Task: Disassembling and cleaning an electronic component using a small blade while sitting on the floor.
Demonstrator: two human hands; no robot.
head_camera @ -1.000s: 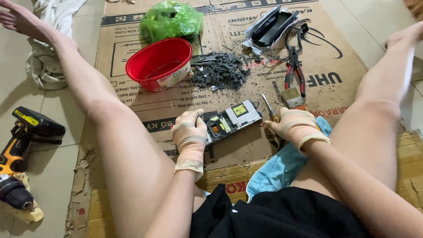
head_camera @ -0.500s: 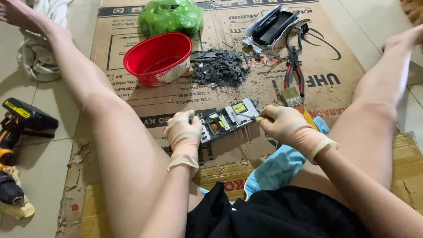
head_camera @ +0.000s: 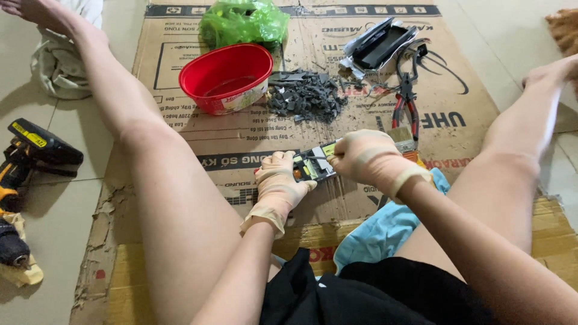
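Observation:
I sit on flattened cardboard (head_camera: 180, 129) with legs spread. My left hand (head_camera: 277, 180), in a beige glove, holds a small circuit board (head_camera: 310, 167) with yellow and dark parts against the cardboard. My right hand (head_camera: 364, 157), also gloved, is closed over the board's right end and seems to grip a thin tool whose tip touches the board; the tool is mostly hidden by the hand.
A red bowl (head_camera: 226, 77) sits beyond the board, beside a pile of dark grey fragments (head_camera: 307, 96). Red-handled pliers (head_camera: 406, 108), an opened device casing (head_camera: 376, 48), a green plastic bag (head_camera: 244, 21), a paintbrush (head_camera: 404, 141). A cordless drill (head_camera: 27, 162) lies at the left. Blue cloth (head_camera: 385, 232) under my right thigh.
My right hand moved left onto the board, covering its right end. The left hand stays on the board's left end. The view shifted slightly.

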